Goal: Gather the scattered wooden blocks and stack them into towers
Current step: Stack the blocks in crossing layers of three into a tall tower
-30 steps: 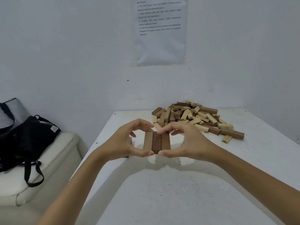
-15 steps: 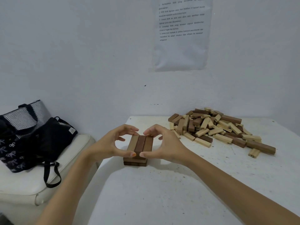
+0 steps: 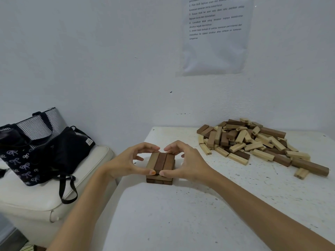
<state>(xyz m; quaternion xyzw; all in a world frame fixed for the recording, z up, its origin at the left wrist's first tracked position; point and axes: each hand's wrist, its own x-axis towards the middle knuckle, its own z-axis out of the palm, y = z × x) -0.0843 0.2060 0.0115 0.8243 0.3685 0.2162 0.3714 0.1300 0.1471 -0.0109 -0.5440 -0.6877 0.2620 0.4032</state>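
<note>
- A second ago the three-block layer (image 3: 161,161) hung in the air between the hands; now it sits on the lower layer (image 3: 159,181), near the tabletop's (image 3: 181,214) left edge.
- I'd judge the tower two layers high, with most of the work ahead: the loose pile (image 3: 253,142) lies well apart, toward the far right corner.
- The left hand (image 3: 130,163) and right hand (image 3: 188,165) both curl round the top layer, thumbs (image 3: 151,172) pressing its near ends and fingertips hooked over its far ends.
</note>
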